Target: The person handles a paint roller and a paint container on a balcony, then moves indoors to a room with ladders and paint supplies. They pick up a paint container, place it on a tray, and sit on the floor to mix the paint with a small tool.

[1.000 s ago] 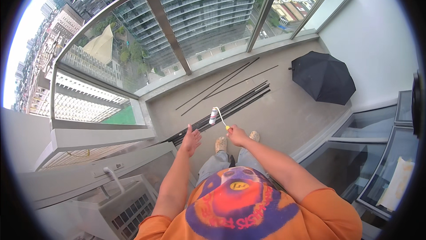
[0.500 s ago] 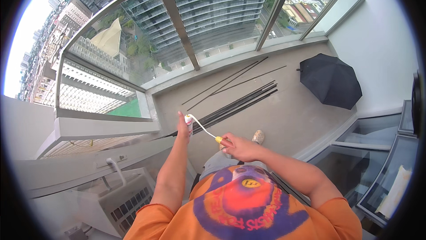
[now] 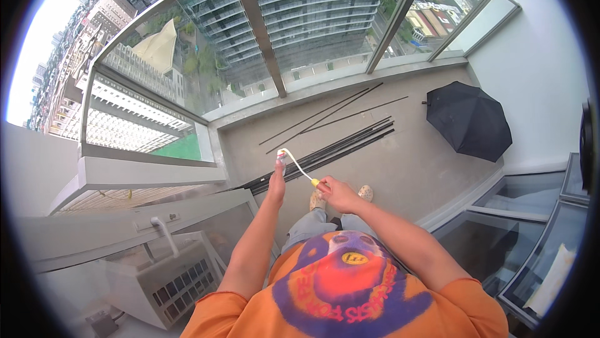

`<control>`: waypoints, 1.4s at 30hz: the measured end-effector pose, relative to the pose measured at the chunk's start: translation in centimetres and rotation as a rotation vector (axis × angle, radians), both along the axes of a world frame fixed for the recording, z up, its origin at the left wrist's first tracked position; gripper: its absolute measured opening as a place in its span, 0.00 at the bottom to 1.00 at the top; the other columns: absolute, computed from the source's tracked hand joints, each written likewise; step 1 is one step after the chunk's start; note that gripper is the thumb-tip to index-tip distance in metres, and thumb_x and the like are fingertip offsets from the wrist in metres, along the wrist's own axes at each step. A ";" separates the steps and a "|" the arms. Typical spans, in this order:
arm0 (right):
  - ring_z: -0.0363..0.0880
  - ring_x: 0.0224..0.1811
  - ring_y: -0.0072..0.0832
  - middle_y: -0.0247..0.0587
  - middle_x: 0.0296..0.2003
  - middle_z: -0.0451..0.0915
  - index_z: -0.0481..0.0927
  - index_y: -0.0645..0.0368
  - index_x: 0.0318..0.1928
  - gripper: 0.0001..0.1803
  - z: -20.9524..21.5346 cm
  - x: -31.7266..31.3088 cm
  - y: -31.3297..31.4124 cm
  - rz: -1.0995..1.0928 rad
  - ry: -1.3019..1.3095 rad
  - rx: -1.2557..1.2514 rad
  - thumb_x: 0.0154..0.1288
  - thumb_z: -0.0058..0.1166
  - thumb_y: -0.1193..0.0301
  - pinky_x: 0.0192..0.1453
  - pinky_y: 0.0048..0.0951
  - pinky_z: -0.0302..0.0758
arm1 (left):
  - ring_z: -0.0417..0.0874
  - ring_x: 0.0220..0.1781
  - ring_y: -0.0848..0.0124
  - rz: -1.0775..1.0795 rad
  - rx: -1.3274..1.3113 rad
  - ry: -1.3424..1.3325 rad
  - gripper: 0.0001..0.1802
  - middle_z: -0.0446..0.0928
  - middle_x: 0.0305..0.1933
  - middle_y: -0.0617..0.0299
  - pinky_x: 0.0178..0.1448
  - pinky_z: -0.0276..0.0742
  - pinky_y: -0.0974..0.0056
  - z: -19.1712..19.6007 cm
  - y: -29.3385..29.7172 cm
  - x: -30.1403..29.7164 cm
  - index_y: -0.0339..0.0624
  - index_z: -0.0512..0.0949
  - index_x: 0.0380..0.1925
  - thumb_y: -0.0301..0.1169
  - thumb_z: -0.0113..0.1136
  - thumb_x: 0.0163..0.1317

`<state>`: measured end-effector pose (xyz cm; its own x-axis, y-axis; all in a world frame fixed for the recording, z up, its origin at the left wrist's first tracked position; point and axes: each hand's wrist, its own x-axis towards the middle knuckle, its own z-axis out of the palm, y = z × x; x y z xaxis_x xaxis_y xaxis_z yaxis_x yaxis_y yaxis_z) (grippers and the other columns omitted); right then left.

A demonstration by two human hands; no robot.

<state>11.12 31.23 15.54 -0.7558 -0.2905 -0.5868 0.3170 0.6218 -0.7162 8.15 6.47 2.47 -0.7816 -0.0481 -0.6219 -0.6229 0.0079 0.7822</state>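
Out in front of me is a small paint roller [image 3: 300,164] with a bent white rod and a yellow handle. My right hand [image 3: 339,194] is closed around that handle, its index finger lying along it. At the other end, the roller's head [image 3: 281,155] looks whitish with pinkish marks, perhaps a wrapper. Closed against the head from the left is my left hand [image 3: 276,183]; its far fingers are partly hidden. Both hands hang above the balcony floor, a little beyond my feet.
Several long black strips [image 3: 337,147] lie on the balcony floor [image 3: 400,169], with a few thinner ones beyond. A black open umbrella [image 3: 469,120] rests at the right wall. A glass railing [image 3: 262,31] closes the far side. An air-conditioner unit [image 3: 169,282] stands at lower left, glass panels [image 3: 500,244] at right.
Both hands have moved slightly right and farther out with the roller. The left hand sits lower along the roller's head, its fingers straighter. My view has shifted a little.
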 end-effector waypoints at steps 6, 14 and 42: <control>0.83 0.53 0.59 0.60 0.47 0.84 0.71 0.61 0.60 0.23 8.7 2.1 -0.4 0.115 -0.087 -0.091 0.69 0.60 0.65 0.54 0.49 0.77 | 0.68 0.75 0.61 0.194 0.078 -0.218 0.58 0.66 0.77 0.52 0.69 0.67 0.60 2.1 -1.4 -3.3 0.37 0.66 0.76 0.79 0.36 0.67; 0.84 0.52 0.47 0.55 0.48 0.84 0.72 0.59 0.59 0.24 -2.2 -4.1 2.7 -0.284 0.000 0.180 0.67 0.64 0.67 0.56 0.43 0.78 | 0.57 0.84 0.57 -0.398 0.579 -0.283 0.52 0.60 0.82 0.48 0.87 0.42 0.54 5.1 2.8 -0.2 0.30 0.56 0.78 0.68 0.21 0.77; 0.84 0.56 0.52 0.58 0.50 0.84 0.72 0.60 0.58 0.22 -3.1 -3.7 3.7 -0.331 -0.002 0.193 0.67 0.60 0.70 0.57 0.45 0.78 | 0.44 0.88 0.60 -0.266 0.358 -0.406 0.59 0.43 0.87 0.49 0.87 0.36 0.54 7.6 1.8 -3.0 0.31 0.44 0.81 0.75 0.18 0.71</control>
<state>7.43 34.96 12.42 -0.7892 0.0847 -0.6083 0.5242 0.6089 -0.5954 5.11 8.27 10.07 -0.4346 0.3841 -0.8146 -0.8852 -0.0158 0.4649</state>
